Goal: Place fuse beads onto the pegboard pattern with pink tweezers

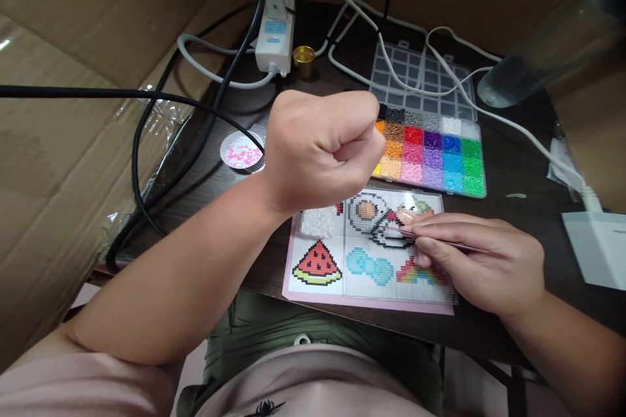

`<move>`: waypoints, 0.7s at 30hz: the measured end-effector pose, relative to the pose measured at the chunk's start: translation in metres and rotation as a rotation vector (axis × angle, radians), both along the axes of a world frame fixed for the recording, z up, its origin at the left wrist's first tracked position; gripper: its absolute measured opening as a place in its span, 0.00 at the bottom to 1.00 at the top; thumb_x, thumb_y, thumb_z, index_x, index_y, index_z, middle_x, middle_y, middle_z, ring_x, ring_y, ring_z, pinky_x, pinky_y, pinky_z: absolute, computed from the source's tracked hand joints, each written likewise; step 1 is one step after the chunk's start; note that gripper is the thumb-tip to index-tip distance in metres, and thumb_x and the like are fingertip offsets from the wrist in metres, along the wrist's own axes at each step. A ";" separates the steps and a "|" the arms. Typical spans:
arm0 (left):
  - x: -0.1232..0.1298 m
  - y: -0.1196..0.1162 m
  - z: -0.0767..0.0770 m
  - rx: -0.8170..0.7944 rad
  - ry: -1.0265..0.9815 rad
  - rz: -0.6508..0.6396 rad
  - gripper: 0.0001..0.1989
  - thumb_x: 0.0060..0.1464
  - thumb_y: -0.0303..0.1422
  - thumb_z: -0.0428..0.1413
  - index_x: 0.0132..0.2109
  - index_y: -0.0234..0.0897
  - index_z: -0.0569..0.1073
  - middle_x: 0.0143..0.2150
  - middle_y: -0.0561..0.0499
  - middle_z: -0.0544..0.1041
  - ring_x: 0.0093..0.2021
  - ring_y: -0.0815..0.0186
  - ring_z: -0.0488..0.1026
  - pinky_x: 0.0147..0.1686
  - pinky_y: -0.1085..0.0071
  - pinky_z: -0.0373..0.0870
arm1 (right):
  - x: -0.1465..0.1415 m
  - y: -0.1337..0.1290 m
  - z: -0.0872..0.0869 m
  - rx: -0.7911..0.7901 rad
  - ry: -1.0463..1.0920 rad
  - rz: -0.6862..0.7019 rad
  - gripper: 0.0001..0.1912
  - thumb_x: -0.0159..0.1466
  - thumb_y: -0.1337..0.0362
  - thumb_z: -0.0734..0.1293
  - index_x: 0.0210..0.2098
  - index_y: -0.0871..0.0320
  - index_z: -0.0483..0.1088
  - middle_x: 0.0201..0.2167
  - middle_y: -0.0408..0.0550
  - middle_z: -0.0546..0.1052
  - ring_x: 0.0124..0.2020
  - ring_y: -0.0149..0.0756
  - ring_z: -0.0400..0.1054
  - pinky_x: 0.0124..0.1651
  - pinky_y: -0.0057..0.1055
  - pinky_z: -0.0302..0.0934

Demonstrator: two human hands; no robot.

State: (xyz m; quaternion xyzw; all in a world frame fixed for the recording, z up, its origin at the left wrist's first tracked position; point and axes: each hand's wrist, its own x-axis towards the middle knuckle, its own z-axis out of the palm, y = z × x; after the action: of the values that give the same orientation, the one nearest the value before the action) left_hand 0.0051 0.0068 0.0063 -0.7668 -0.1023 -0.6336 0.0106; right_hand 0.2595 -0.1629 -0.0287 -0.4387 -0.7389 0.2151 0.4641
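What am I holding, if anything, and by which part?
Your right hand holds tweezers toward the front, a little behind the tips. Your left hand is a fist; whether it holds anything cannot be told.

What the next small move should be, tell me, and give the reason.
Probably lower the left hand to steady the clear pegboard: that hand hangs in a fist, while the right hand holds tweezers over the board.
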 end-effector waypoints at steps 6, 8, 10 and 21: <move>-0.002 -0.004 0.000 -0.036 0.013 0.001 0.27 0.59 0.16 0.60 0.36 0.43 0.48 0.25 0.60 0.46 0.19 0.78 0.48 0.20 0.72 0.47 | 0.002 -0.001 0.000 0.002 -0.009 -0.006 0.16 0.74 0.78 0.81 0.50 0.49 0.95 0.30 0.41 0.92 0.37 0.40 0.95 0.56 0.33 0.94; -0.002 -0.005 -0.001 -0.044 0.007 0.021 0.27 0.60 0.17 0.60 0.36 0.43 0.48 0.25 0.60 0.45 0.19 0.78 0.48 0.20 0.72 0.46 | 0.001 -0.001 0.000 -0.011 -0.009 -0.002 0.16 0.75 0.78 0.81 0.50 0.49 0.95 0.29 0.40 0.91 0.33 0.39 0.93 0.56 0.35 0.94; 0.000 -0.005 -0.002 -0.066 -0.005 0.032 0.27 0.61 0.17 0.60 0.36 0.43 0.48 0.25 0.60 0.45 0.19 0.78 0.48 0.20 0.72 0.46 | 0.001 -0.001 0.001 -0.028 -0.003 0.000 0.15 0.75 0.77 0.81 0.51 0.49 0.95 0.27 0.39 0.90 0.30 0.38 0.90 0.55 0.36 0.94; 0.001 -0.004 -0.006 -0.126 0.008 0.058 0.28 0.71 0.25 0.63 0.33 0.42 0.51 0.24 0.59 0.47 0.19 0.76 0.57 0.21 0.71 0.57 | 0.003 -0.003 -0.004 -0.029 0.004 -0.045 0.10 0.77 0.70 0.82 0.49 0.48 0.96 0.29 0.43 0.91 0.30 0.45 0.91 0.51 0.44 0.96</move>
State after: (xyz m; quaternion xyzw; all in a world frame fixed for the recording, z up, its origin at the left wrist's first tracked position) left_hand 0.0066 0.0031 0.0003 -0.7652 -0.1643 -0.6223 -0.0188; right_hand 0.2628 -0.1659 -0.0322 -0.4613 -0.7246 0.2161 0.4641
